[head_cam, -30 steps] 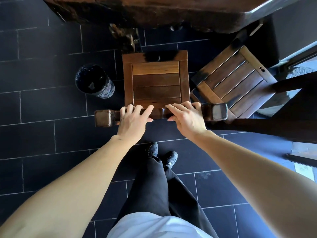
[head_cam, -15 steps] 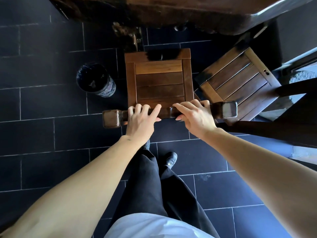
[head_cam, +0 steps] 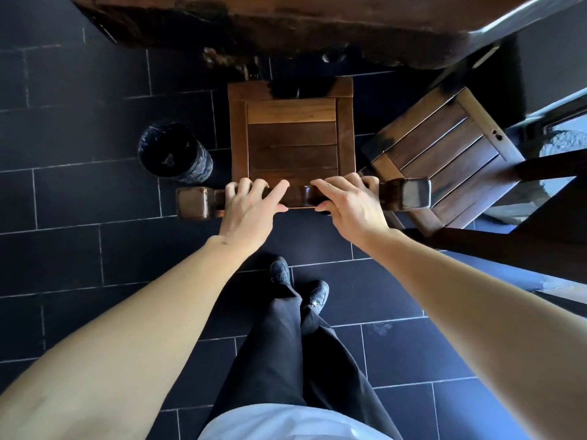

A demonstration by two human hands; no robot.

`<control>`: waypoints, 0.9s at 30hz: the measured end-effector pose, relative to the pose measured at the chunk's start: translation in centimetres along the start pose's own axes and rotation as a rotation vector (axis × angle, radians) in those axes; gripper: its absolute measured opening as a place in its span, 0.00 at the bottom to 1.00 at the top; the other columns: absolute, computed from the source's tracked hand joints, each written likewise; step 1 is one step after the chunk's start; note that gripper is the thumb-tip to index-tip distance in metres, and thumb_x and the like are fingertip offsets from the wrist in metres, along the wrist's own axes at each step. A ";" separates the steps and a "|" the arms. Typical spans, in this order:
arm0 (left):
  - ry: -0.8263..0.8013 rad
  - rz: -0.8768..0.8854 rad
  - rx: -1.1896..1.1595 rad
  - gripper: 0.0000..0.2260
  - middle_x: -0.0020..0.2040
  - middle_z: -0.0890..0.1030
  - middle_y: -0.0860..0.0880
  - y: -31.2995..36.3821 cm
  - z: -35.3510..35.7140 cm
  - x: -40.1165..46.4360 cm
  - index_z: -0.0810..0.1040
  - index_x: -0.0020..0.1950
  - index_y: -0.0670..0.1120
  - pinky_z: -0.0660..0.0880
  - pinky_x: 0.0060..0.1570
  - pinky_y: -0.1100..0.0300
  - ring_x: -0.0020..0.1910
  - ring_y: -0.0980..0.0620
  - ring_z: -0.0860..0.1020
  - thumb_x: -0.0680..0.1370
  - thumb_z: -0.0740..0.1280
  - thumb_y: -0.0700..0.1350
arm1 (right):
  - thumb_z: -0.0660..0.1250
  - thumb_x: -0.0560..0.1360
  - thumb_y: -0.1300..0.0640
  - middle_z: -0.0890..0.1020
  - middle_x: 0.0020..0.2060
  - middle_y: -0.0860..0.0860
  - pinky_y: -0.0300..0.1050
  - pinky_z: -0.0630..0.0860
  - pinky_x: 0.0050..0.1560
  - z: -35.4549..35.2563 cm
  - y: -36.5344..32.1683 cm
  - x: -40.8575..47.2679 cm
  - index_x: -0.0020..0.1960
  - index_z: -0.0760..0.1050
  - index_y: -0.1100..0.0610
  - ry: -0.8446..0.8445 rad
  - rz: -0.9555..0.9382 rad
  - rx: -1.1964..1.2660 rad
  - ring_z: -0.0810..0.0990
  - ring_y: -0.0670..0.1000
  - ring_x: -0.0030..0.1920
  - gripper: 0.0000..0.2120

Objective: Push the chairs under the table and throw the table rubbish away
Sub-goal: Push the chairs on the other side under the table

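The chair [head_cam: 291, 134] is held by its top rail in the curled fingers of the left hand [head_cam: 251, 206] and right hand [head_cam: 349, 203], only its front edge is under the table [head_cam: 286, 23], and no rubbish is seen.

The chair [head_cam: 291, 134] stands with its front edge just short of the table [head_cam: 286, 23] edge, a narrow strip of dark floor [head_cam: 79, 198] between them. A table leg [head_cam: 235, 63] stands just beyond the seat's front left corner. A bin [head_cam: 174, 152] sits just left of the seat. A 2nd chair [head_cam: 444, 154], turned at an angle, crowds the right side, its corner almost touching. Behind the backrest the floor lies open except for the person's 2 shoes [head_cam: 298, 282].
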State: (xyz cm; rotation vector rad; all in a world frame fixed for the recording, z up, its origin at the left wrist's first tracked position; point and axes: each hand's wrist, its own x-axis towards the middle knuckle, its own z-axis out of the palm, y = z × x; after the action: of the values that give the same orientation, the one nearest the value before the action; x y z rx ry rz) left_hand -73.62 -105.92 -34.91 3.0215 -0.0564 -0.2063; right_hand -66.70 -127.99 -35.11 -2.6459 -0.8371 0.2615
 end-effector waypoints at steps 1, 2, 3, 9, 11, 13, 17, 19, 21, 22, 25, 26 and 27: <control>-0.002 0.001 -0.007 0.19 0.52 0.79 0.45 0.0 0.0 0.1 0.71 0.70 0.51 0.66 0.52 0.44 0.50 0.39 0.74 0.80 0.62 0.52 | 0.69 0.78 0.54 0.81 0.60 0.44 0.56 0.61 0.57 0.0 0.1 0.0 0.67 0.75 0.48 0.004 -0.002 0.002 0.76 0.56 0.57 0.18; 0.003 0.001 -0.007 0.19 0.52 0.79 0.45 0.0 0.0 0.1 0.71 0.70 0.51 0.66 0.52 0.44 0.50 0.39 0.74 0.80 0.63 0.51 | 0.70 0.78 0.55 0.81 0.60 0.45 0.56 0.61 0.57 -0.1 0.1 0.0 0.67 0.76 0.48 0.012 -0.006 0.001 0.76 0.56 0.57 0.18; 0.015 0.002 -0.003 0.18 0.52 0.79 0.45 0.1 0.1 0.1 0.71 0.70 0.51 0.66 0.52 0.44 0.50 0.40 0.74 0.80 0.64 0.51 | 0.70 0.78 0.55 0.81 0.60 0.45 0.56 0.61 0.57 -0.1 0.2 0.1 0.67 0.76 0.48 0.016 -0.011 -0.002 0.76 0.56 0.57 0.18; 0.085 0.007 0.022 0.18 0.51 0.79 0.45 0.1 0.9 0.1 0.72 0.70 0.51 0.65 0.52 0.45 0.50 0.40 0.74 0.81 0.63 0.53 | 0.70 0.78 0.55 0.81 0.60 0.45 0.55 0.60 0.57 -0.3 0.3 0.2 0.67 0.76 0.48 -0.007 -0.003 -0.002 0.76 0.56 0.56 0.18; 0.089 0.001 0.018 0.18 0.51 0.79 0.45 0.1 0.9 0.1 0.72 0.70 0.52 0.65 0.51 0.45 0.49 0.40 0.74 0.80 0.64 0.53 | 0.69 0.78 0.55 0.81 0.61 0.46 0.56 0.61 0.58 -0.5 0.2 0.3 0.67 0.76 0.49 -0.031 0.007 0.001 0.76 0.57 0.57 0.18; 0.087 0.003 0.007 0.18 0.50 0.80 0.46 0.1 0.6 0.0 0.73 0.69 0.52 0.65 0.50 0.46 0.48 0.40 0.74 0.80 0.65 0.54 | 0.68 0.79 0.55 0.81 0.61 0.46 0.57 0.61 0.59 -1.0 -0.1 0.2 0.68 0.75 0.49 -0.057 0.015 0.003 0.75 0.57 0.57 0.18; 0.035 -0.014 -0.035 0.19 0.50 0.80 0.46 0.1 -0.1 0.1 0.73 0.69 0.52 0.64 0.51 0.47 0.50 0.40 0.75 0.80 0.66 0.55 | 0.66 0.80 0.53 0.80 0.63 0.47 0.58 0.62 0.61 -2.0 -0.8 0.3 0.69 0.74 0.48 -0.116 0.032 0.008 0.74 0.57 0.60 0.18; 0.011 -0.027 -0.055 0.19 0.51 0.80 0.46 0.2 -0.4 0.1 0.73 0.69 0.53 0.64 0.52 0.47 0.51 0.40 0.75 0.80 0.65 0.56 | 0.65 0.81 0.53 0.79 0.64 0.47 0.59 0.63 0.63 -2.1 -1.2 0.2 0.70 0.73 0.48 -0.128 0.040 -0.010 0.73 0.57 0.62 0.18; -0.007 -0.030 -0.059 0.18 0.51 0.81 0.45 0.2 -0.6 0.2 0.72 0.69 0.53 0.65 0.53 0.47 0.51 0.39 0.75 0.80 0.64 0.56 | 0.65 0.81 0.52 0.79 0.64 0.47 0.58 0.62 0.65 -2.2 -1.3 0.2 0.71 0.72 0.48 -0.130 0.052 -0.012 0.73 0.57 0.63 0.19; -0.014 -0.033 -0.061 0.18 0.51 0.81 0.45 0.2 -0.7 0.3 0.72 0.69 0.53 0.65 0.53 0.46 0.51 0.39 0.75 0.80 0.64 0.56 | 0.65 0.81 0.53 0.78 0.64 0.47 0.57 0.61 0.65 -2.2 -1.2 0.3 0.71 0.72 0.48 -0.137 0.056 -0.003 0.73 0.57 0.64 0.19; -0.008 -0.037 -0.080 0.18 0.50 0.81 0.44 0.2 -0.5 0.4 0.74 0.68 0.52 0.66 0.52 0.46 0.50 0.38 0.75 0.80 0.66 0.54 | 0.64 0.81 0.53 0.78 0.64 0.48 0.54 0.57 0.63 -2.1 -0.9 0.6 0.71 0.72 0.48 -0.155 0.043 0.010 0.71 0.56 0.64 0.19; 0.000 -0.032 -0.092 0.18 0.50 0.81 0.44 0.2 -0.4 0.4 0.75 0.68 0.51 0.66 0.52 0.45 0.50 0.38 0.75 0.79 0.67 0.54 | 0.65 0.81 0.54 0.78 0.63 0.48 0.55 0.57 0.62 -2.0 -0.7 0.5 0.71 0.72 0.49 -0.148 0.032 0.008 0.71 0.56 0.63 0.19; 0.007 -0.029 -0.102 0.18 0.49 0.81 0.44 0.1 -0.3 0.5 0.75 0.67 0.51 0.66 0.51 0.45 0.50 0.38 0.75 0.79 0.67 0.53 | 0.65 0.81 0.55 0.78 0.63 0.49 0.56 0.58 0.62 -1.9 -0.6 0.5 0.71 0.72 0.50 -0.135 0.019 0.003 0.72 0.57 0.63 0.18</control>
State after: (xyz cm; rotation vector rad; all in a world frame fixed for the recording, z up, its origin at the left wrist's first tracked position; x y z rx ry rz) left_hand -73.11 -106.04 -34.67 2.9226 -0.0020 -0.1944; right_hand -66.10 -127.82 -33.16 -2.6587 -0.8522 0.4504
